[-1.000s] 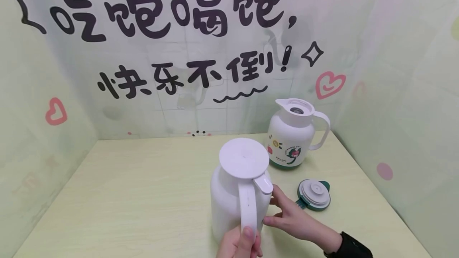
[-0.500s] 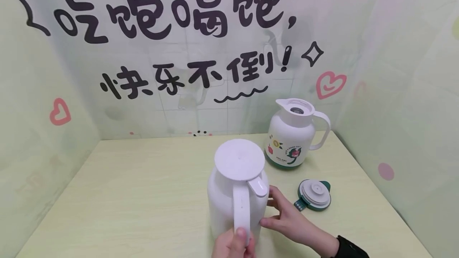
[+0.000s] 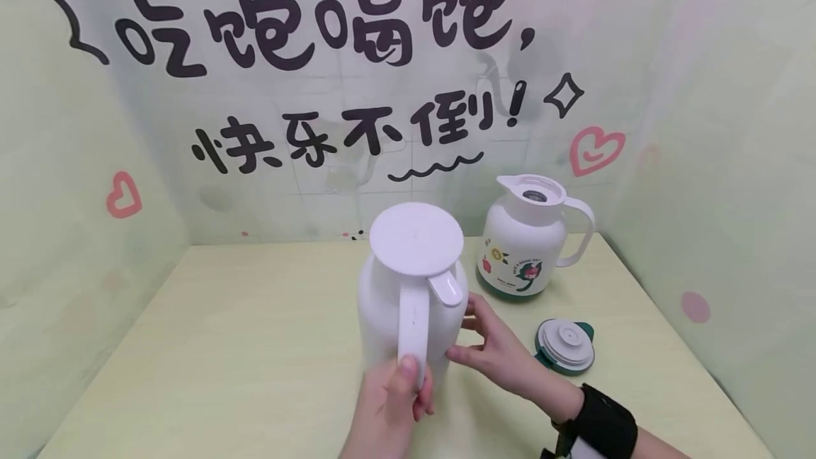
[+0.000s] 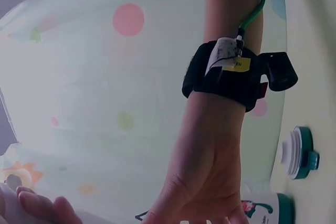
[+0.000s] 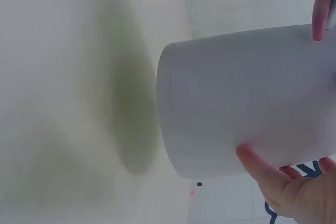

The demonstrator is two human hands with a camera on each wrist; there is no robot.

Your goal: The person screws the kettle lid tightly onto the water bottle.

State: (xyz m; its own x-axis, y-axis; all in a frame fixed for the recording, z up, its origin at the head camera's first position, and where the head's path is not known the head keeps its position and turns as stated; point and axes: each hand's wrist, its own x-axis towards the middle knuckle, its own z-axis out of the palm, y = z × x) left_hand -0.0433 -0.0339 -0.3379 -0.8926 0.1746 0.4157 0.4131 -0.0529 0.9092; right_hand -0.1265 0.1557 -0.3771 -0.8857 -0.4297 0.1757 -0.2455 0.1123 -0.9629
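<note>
— While my left hand [image 3: 389, 402] grips the handle of the tall plain white plastic jug [image 3: 408, 303], where's my right hand [image 3: 494, 353]?
— Fingers straight, steadying the jug's side, lifted off the counter [image 3: 223, 346]. I'd judge pouring next: tilt slowly toward the flowered white carafe [image 3: 525, 243].

Staged tabletop booth — pale green table [image 3: 255, 346], cartoon-lettered backdrop walls [image 3: 319, 91], thermos jugs [image 3: 525, 239]

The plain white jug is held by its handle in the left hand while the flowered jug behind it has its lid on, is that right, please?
Not quite: the flowered jug stands open, its lid lying on the table in front of it, as the head view shows. The left hand does hold the plain white jug by its handle.
</note>
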